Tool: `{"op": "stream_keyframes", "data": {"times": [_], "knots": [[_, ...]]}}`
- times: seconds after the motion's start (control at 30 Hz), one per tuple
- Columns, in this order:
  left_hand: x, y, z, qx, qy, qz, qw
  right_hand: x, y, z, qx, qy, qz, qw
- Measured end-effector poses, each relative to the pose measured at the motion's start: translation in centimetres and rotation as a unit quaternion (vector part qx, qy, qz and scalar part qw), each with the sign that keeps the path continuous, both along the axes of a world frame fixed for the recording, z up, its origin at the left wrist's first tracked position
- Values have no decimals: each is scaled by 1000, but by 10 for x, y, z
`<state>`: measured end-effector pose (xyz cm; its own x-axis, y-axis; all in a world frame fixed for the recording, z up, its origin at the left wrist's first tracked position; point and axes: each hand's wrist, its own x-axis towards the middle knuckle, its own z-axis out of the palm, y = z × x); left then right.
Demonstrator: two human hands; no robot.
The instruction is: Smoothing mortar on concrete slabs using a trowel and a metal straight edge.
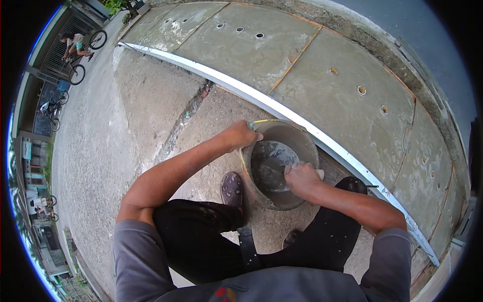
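Note:
A round grey bucket [311,146], crusted with cement, stands on the ground between my feet, with wet grey mix [269,168] in its bottom. At its far left rim my left hand [241,136] is closed, thumb over the edge. Over the bucket's right side, my right hand [303,180] is closed round a tool with a pale handle [320,174]. That handle's end sticks out beside the fist. The tool's working end is hidden by the hand and the mix, so its kind does not show.
Beyond the bucket a long white straight bar [221,78] lies along smoothed wet cement slabs [347,65] with round holes and thin dividing strips. A crack [188,113] crosses the rough concrete. At far left a person on a bicycle [78,48] is on the road.

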<state>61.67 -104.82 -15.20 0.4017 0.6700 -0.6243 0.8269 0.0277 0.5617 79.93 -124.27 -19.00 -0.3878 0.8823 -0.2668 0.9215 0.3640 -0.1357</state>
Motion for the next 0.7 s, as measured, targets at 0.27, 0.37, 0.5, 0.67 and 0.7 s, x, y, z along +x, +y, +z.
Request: {"op": "stream_keyframes", "data": {"times": [0.27,0.37,0.5,0.67,0.7], "knots": [[9,-2,9,19,30,-49,998,27,29,-16,166,-160,-68,971],[0,2,-7,28,-51,-45,997,21,28,-22,81,-157,-18,984],[12,-3,5,13,-24,-32,999,34,33,-26,-81,-43,-67,993],[10,-5,8,14,1,-18,1000,31,42,-17,-180,9,-110,977],[8,-5,3,17,-20,-23,999,26,39,-20,-197,29,-136,971]]}}
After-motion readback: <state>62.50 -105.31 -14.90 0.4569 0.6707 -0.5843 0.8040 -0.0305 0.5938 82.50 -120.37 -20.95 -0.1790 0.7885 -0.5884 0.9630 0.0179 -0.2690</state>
